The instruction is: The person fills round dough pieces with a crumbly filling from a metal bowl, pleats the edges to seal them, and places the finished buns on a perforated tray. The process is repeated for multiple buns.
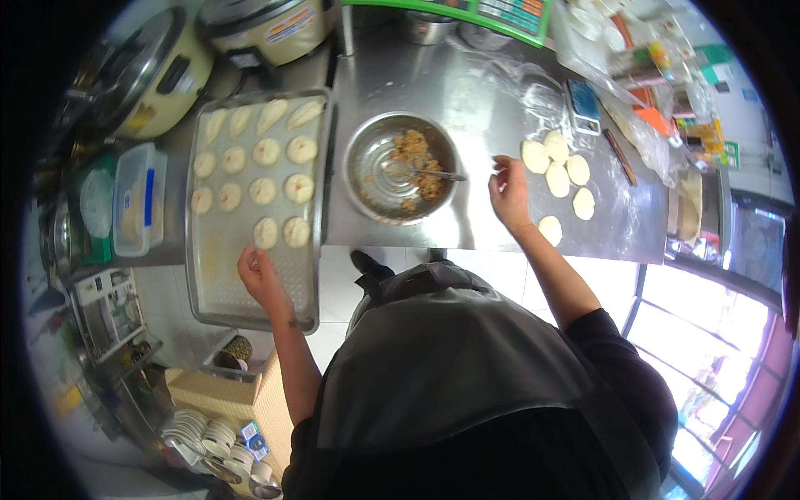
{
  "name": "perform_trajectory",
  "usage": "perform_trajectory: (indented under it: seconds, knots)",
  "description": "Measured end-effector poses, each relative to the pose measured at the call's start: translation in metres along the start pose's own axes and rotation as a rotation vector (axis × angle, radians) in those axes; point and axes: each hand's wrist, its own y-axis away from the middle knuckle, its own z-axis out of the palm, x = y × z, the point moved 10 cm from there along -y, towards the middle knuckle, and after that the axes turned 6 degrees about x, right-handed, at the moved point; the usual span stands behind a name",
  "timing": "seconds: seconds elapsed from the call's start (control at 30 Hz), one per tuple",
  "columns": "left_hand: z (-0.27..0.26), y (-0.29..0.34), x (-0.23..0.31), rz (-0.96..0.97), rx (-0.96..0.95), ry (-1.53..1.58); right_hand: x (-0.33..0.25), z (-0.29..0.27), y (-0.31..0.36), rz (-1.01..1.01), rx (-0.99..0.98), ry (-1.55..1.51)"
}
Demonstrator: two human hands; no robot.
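A pale, round dough bun [265, 233], its top gathered and faintly rough, is set in the nearest row of a metal tray [221, 287], with a similar bun [296, 232] placed just to its right. Being round, it is given no clear long axis; the elongated dough pieces [271, 116] in the far row are laid slanting, their far ends leaning right. The near edge of the round bun is met by the curled fingertips of the left hand [263, 279]; whether it is pinched cannot be told. The right hand [510, 198] is held with fingers loosely bent and parted, near flat, slightly oval dough discs [557, 179] scattered on the steel surface [483, 83]. Between tray and discs, the way is taken up by a steel bowl [367, 196] partly filled with brown filling [427, 185], over whose rim a utensil handle [450, 176] is pointed rightward. Farther out, a small scale [583, 108] and a dark stick [619, 157] are seen beyond the discs, and rice cookers [267, 33] beyond the tray.
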Motion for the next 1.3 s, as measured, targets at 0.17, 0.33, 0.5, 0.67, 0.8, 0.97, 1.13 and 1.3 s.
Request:
perform_trajectory:
  seconds: [0.17,0.33,0.5,0.67,0.8,0.97,1.13,1.3]
  knots:
    - [0.088,0.062,0.058,0.122,-0.072,0.046,0.183,-0.089,0.011,0.275,0.04,0.326]
    - [0.187,0.146,0.107,0.269,-0.326,0.004,0.21,-0.073,-0.048,-0.11,-0.065,0.309]
    - [0.231,0.207,0.126,0.262,-0.418,0.026,0.209,-0.03,-0.101,-0.224,-0.291,0.498]
    - [0.231,0.235,0.121,0.301,-0.403,-0.013,0.23,-0.013,-0.124,-0.066,-0.574,0.504]
    - [0.229,0.241,0.093,0.17,-0.402,-0.014,0.169,-0.011,-0.112,-0.241,-0.636,0.324]
    - [0.26,0.248,0.079,0.016,-0.615,0.128,0.037,-0.016,-0.052,-0.12,-0.834,-0.319]
    - [0.304,0.282,0.084,-0.744,-0.996,0.923,-0.057,0.014,-0.01,-0.09,-1.033,-0.388]
    - [0.262,0.255,0.049,-0.637,-0.803,0.626,-0.08,0.058,-0.037,-0.522,-0.548,0.109]
